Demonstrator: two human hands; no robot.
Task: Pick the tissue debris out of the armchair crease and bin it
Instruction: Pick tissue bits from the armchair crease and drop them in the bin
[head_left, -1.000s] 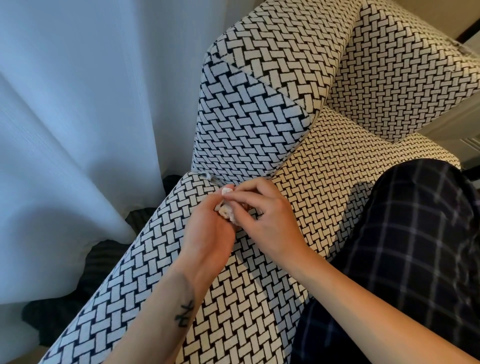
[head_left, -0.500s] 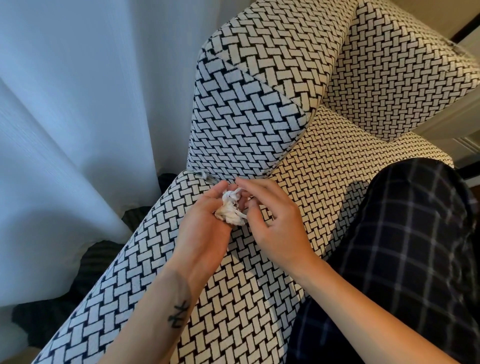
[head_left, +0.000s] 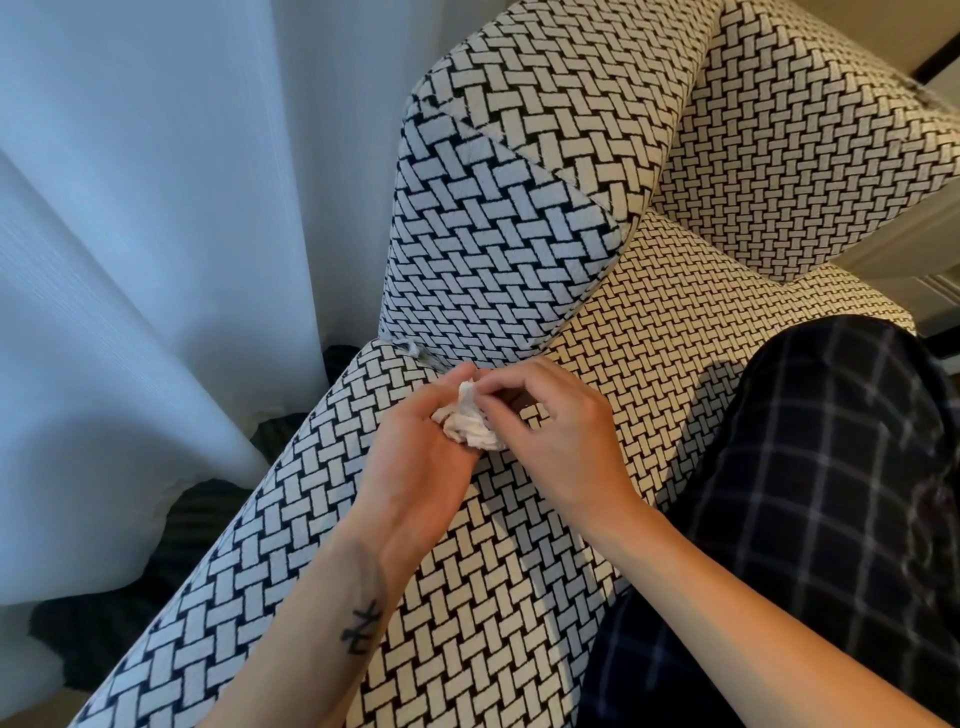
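Observation:
A small wad of white tissue debris (head_left: 470, 423) sits between both hands, just above the armchair's seat cushion (head_left: 649, 332) and close to the crease under the arm block. My left hand (head_left: 415, 467) cups the wad from the left, fingers curled around it. From the right, my right hand (head_left: 561, 431) pinches the top of the wad with thumb and fingertips. A small pale scrap (head_left: 413, 349) lies in the crease just up-left of the hands. No bin is in view.
The armchair (head_left: 498, 249) has black-and-white woven upholstery, with its arm block above the hands and the back cushion at top right. A white curtain (head_left: 156, 260) hangs at left over dark floor. My plaid-trousered leg (head_left: 805, 493) rests on the seat at right.
My right hand has come back onto the wad and pinches its top. The wad looks more bunched in my left hand. Both hands stay at the same spot by the crease.

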